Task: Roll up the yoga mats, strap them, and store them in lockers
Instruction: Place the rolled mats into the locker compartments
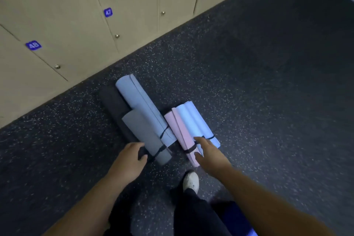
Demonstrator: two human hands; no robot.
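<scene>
Several rolled yoga mats lie side by side on the dark speckled floor, each bound near its near end with a thin black strap. From left to right they are a black mat (113,103), a long blue-grey mat (138,101), a shorter grey mat (145,132), a pink mat (178,130) and two pale blue mats (193,120). My left hand (132,157) curls round the near end of the black mat, thumb and fingers on either side. My right hand (207,154) hovers with spread fingers over the near end of the pink mat, by its strap (189,150).
A row of beige lockers (76,25) with blue number tags 48 (33,45) and 47 (108,12) runs along the upper left, doors closed. Open floor (268,82) stretches to the right. My white shoe (191,180) and dark trouser legs are just below the mats.
</scene>
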